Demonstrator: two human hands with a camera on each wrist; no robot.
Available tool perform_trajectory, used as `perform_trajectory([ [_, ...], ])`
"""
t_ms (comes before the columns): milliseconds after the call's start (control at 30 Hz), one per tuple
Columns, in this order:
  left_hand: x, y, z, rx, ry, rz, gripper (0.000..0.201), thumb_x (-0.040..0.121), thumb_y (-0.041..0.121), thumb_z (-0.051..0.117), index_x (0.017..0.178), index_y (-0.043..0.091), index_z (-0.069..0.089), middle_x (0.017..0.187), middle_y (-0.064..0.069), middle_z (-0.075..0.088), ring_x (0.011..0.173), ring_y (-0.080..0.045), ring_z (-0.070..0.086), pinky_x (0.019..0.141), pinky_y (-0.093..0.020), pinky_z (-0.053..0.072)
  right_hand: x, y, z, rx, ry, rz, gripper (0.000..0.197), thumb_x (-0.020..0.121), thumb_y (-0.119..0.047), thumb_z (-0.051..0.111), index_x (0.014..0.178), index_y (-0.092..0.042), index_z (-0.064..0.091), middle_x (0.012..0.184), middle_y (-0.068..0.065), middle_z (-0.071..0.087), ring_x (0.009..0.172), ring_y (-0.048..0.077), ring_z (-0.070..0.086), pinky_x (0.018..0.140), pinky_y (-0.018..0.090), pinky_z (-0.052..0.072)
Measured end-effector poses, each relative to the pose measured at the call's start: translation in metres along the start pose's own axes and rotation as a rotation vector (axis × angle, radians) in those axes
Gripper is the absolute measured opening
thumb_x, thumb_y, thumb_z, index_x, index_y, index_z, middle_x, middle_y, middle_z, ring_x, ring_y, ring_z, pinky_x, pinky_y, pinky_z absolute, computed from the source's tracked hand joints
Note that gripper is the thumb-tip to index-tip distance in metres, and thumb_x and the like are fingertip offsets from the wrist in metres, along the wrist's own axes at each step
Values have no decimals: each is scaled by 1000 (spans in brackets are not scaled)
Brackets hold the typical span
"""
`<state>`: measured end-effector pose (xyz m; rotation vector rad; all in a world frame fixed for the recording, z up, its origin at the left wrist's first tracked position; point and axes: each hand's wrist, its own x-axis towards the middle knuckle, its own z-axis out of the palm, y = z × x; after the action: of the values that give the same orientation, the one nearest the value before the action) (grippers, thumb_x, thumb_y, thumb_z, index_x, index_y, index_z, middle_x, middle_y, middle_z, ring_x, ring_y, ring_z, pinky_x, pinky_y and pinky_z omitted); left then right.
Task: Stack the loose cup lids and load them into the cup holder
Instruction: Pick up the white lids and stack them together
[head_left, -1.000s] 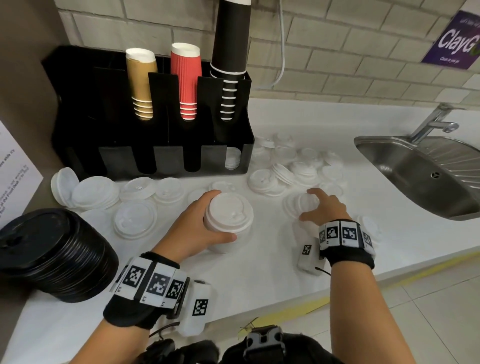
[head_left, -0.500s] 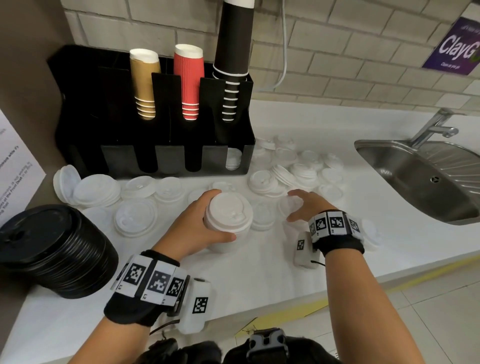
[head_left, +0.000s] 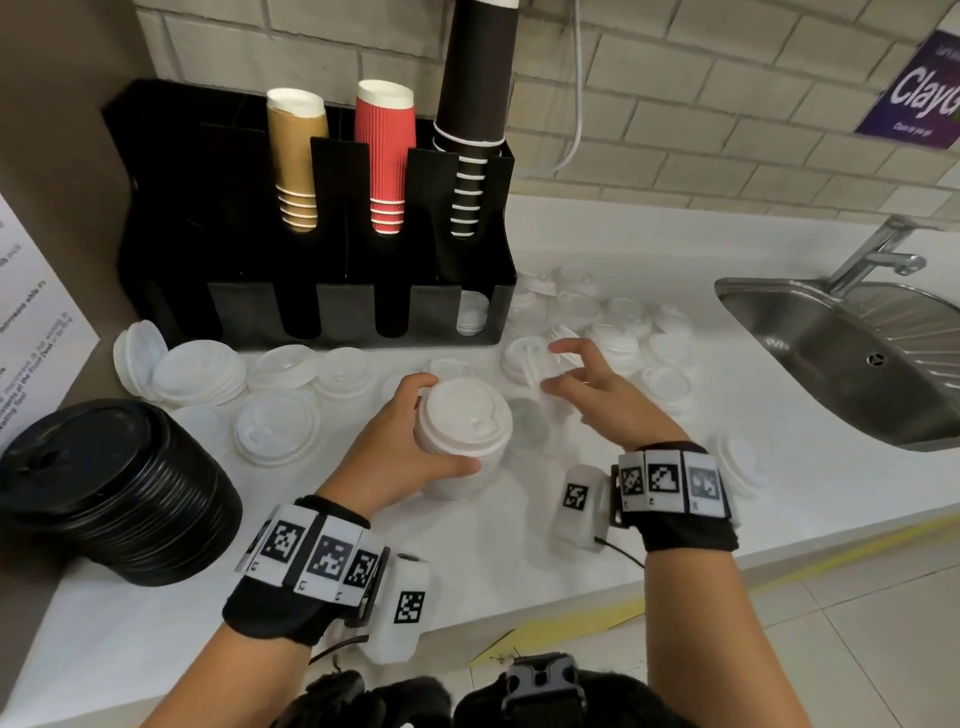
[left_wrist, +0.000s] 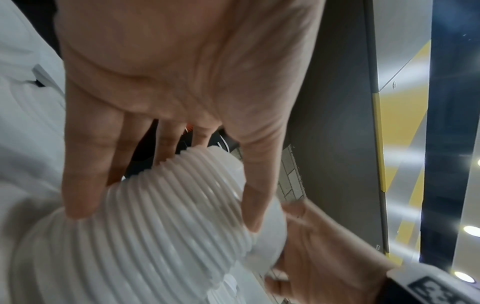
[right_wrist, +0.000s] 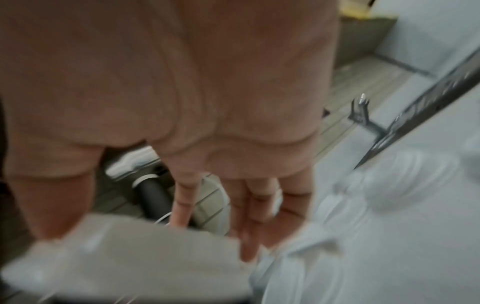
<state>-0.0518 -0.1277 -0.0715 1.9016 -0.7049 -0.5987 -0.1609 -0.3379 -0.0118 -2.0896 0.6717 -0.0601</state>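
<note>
Lid stack (head_left: 464, 422) in curled left hand (head_left: 400, 447); one lid (head_left: 537, 364) pinched in right hand (head_left: 597, 395).

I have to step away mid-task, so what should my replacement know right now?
Left hand grips a tall stack of white lids standing on the counter. Right hand pinches one loose lid, carried toward the stack.
Cup holder: a few lids in the rightmost front slot; other front slots look empty.
Left: add the scattered lids, then load the stack.
</note>
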Motion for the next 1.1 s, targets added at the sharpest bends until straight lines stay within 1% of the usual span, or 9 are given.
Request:
perform_trajectory([
  [100, 3, 1, 3, -8, 9, 10, 82, 63, 31, 90, 126, 38, 38, 112, 24, 49, 108, -11, 53, 91, -32, 47, -6, -11, 26, 76, 51, -183, 31, 83, -30, 69, 111, -36, 58, 111, -9, 59, 94, 4, 55, 73, 10, 41],
  [133, 4, 2, 3, -10, 11, 14, 81, 63, 31, 90, 126, 38, 39, 111, 23, 50, 107, -10, 54, 91, -32, 48, -6, -12, 32, 73, 64, -226, 30, 81, -28, 71, 109, -33, 61, 112, -12, 59, 95, 4, 55, 74, 10, 41],
  [267, 10, 3, 4, 2, 15, 29, 79, 61, 33, 89, 120, 42, 37, 109, 24, 51, 102, -4, 54, 88, -34, 50, -4, -14, 44, 36, 71, -268, 32, 78, -25, 76, 107, -32, 66, 115, -5, 60, 101, 8, 53, 80, 20, 41],
  [400, 14, 6, 3, -1, 2, 38, 82, 54, 38, 89, 119, 39, 39, 108, 20, 55, 101, -4, 57, 88, -36, 52, -4, -17, 49, -46, 72, -297, 37, 74, -24, 78, 107, -34, 65, 111, -6, 57, 101, 8, 51, 79, 18, 38],
  [533, 17, 6, 5, -7, 11, 36, 82, 46, 47, 82, 116, 38, 41, 106, 21, 57, 98, -3, 58, 84, -33, 54, -4, -20, 53, -93, 81, -321, 41, 71, -23, 79, 108, -34, 65, 117, -7, 58, 112, 14, 48, 86, 24, 39],
  [633, 18, 6, 6, -20, 15, 34, 81, 45, 48, 82, 115, 38, 42, 104, 21, 58, 96, -2, 59, 77, -27, 53, -4, -21, 55, -163, 84, -341, 43, 70, -23, 79, 110, -33, 66, 120, -6, 57, 115, 17, 44, 87, 24, 35],
  [867, 21, 4, 4, 18, 5, 42, 78, 58, 35, 91, 116, 37, 40, 104, 22, 55, 96, -1, 56, 75, -22, 49, -5, -21, 60, -175, 117, -356, 45, 67, -18, 81, 108, -30, 68, 116, -9, 51, 115, 18, 42, 89, 18, 33],
  [1033, 20, 9, 1, 23, -89, 30, 102, 50, 39, 90, 135, 37, 32, 123, 10, 53, 111, -14, 55, 91, -35, 52, -6, -15, 57, -123, 49, -332, 51, 67, -29, 84, 113, -36, 62, 120, -7, 49, 114, 12, 45, 89, 20, 36],
  [1100, 21, 13, -1, 39, -120, 30, 111, 50, 42, 90, 141, 41, 27, 132, 5, 49, 119, -17, 51, 99, -38, 48, -7, -7, 46, -18, 111, -255, 51, 70, -39, 81, 115, -41, 56, 122, -7, 47, 111, 6, 46, 91, 22, 39],
])
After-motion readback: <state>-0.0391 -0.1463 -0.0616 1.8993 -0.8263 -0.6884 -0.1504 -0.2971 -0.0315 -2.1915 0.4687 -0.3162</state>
